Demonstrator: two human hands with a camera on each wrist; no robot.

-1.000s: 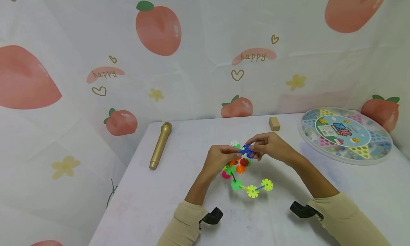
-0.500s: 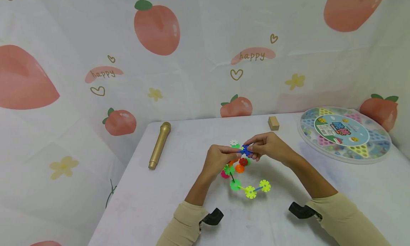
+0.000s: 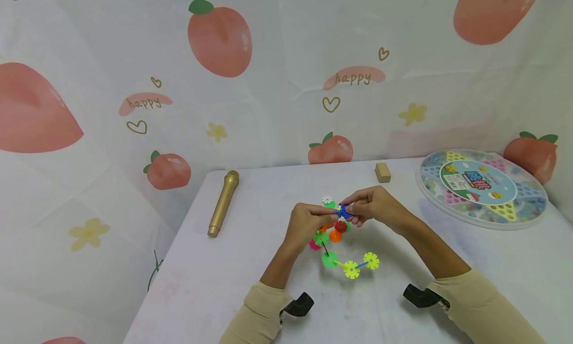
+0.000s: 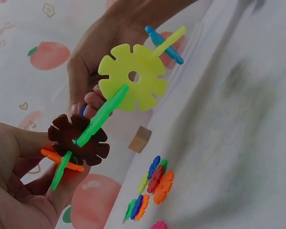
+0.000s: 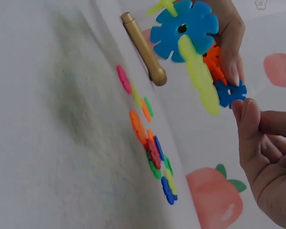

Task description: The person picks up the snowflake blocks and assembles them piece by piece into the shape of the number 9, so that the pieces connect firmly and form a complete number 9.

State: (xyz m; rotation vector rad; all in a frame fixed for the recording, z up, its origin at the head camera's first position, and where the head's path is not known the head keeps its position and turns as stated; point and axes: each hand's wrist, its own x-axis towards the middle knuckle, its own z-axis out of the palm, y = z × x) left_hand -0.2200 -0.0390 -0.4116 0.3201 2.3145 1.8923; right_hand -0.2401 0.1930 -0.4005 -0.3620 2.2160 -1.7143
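Note:
My left hand (image 3: pixel 303 224) pinches a chain of slotted plastic snowflake discs above the table. Thumb and fingertips of my right hand (image 3: pixel 376 207) pinch a blue snowflake disc (image 3: pixel 344 211) at the chain's upper end. In the right wrist view, both hands' fingertips meet around this blue disc (image 5: pixel 230 94), close to an orange disc (image 5: pixel 213 63). The chain hangs toward me, with a green disc (image 3: pixel 329 259) and two yellow ones, one being the lowest disc (image 3: pixel 351 270). A brown disc (image 4: pixel 76 138) shows beside my left fingers. Fingers partly cover the joint.
Loose snowflake discs, among them an orange disc (image 3: pixel 335 235) and a white disc (image 3: pixel 328 200), lie on the white table (image 3: pixel 264 195) beyond the chain. A gold microphone (image 3: pixel 224 203) lies left, a wooden block (image 3: pixel 382 172) at the back, a round game board (image 3: pixel 483 190) at right.
The blue disc has tilted from facing the head camera to a narrower angle between my fingertips. The chain's lower end has swung slightly. Both hands stay in nearly the same place.

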